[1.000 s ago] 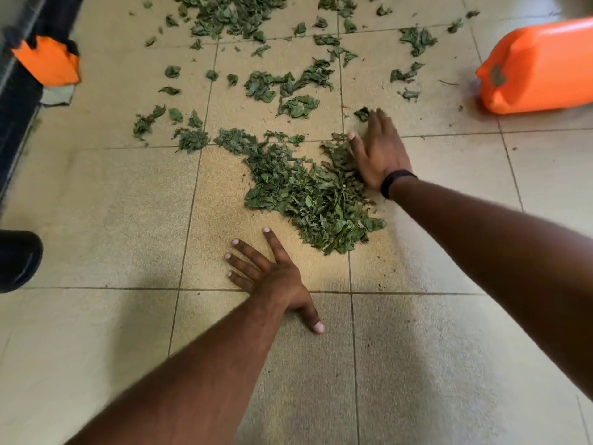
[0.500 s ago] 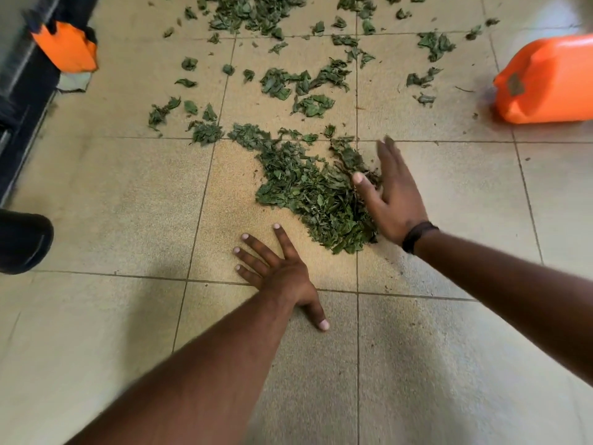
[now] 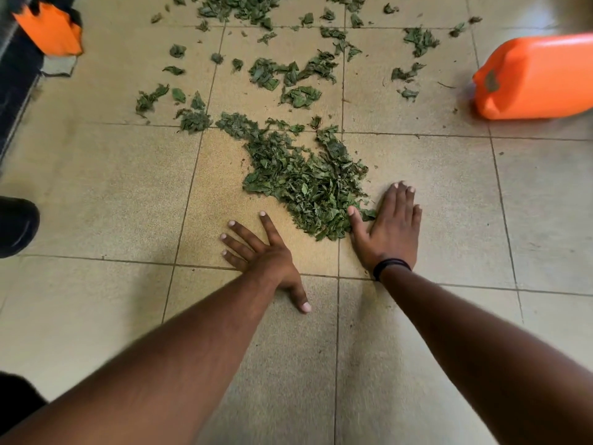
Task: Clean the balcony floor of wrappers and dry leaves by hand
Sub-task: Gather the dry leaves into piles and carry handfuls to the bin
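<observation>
While most of the green leaves lie gathered in one pile [image 3: 301, 184] on a tile in the middle of the floor [image 3: 106, 187], many loose leaves [image 3: 288, 72] are scattered over the tiles beyond it, toward the far edge of the view. At the pile's near right edge the right hand [image 3: 390, 229] lies flat on the tile, palm down, fingers straight and close together, thumb spread to the left so that its tip touches the edge of the leaves; it grips nothing. A dark band [image 3: 390, 266] circles that wrist. To the near left of the pile, just apart from it, the left hand [image 3: 261, 255] rests flat on the floor with fingers splayed wide and thumb pointing back toward the person; it also holds nothing.

Far to the right an orange jerrycan [image 3: 539, 78] lies on its side. At the far left corner sits an orange bag [image 3: 51, 30], and a dark shoe [image 3: 16, 226] shows at the left edge.
</observation>
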A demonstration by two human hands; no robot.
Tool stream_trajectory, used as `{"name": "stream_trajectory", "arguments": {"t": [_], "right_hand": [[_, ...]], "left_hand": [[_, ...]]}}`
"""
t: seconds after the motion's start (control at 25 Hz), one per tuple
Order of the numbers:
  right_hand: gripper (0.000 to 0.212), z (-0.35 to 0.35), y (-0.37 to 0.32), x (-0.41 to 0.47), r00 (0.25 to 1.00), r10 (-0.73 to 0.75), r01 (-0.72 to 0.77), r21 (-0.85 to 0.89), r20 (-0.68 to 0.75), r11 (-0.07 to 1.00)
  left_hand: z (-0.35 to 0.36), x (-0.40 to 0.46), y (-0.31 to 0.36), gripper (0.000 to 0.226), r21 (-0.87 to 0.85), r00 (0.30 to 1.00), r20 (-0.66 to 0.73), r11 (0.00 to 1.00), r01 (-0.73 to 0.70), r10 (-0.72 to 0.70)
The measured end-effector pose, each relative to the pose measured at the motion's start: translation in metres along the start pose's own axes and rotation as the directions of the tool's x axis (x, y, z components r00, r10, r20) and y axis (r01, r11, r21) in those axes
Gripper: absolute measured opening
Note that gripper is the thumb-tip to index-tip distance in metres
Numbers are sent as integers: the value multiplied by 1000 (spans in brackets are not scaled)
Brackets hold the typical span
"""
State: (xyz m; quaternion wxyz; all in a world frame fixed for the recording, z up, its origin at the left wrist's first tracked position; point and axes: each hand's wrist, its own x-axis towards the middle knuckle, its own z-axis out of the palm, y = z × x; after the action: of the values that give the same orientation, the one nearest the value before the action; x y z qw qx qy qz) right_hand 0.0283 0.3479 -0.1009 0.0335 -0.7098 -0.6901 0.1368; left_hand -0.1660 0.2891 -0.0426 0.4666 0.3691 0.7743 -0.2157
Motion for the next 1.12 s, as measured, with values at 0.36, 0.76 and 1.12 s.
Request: {"name": "stream_trajectory", "arguments": {"t": [0.36,0.76,1.12], "right_hand": [[104,-1,-2,0,998,8,-5,43,-59,999],[111,5,-2,0,998,-6,6,-2,-55,1000],[87,32,-86,-31,913,359,-266,384,-194,884]], "left_hand": [[3,-7,-6,189,-31,995,-54,996,-86,84],[-78,24,-70,186,55,989,-138,997,-49,56],[-75,36,-75,188,109,996,-58,992,-61,67]]}}
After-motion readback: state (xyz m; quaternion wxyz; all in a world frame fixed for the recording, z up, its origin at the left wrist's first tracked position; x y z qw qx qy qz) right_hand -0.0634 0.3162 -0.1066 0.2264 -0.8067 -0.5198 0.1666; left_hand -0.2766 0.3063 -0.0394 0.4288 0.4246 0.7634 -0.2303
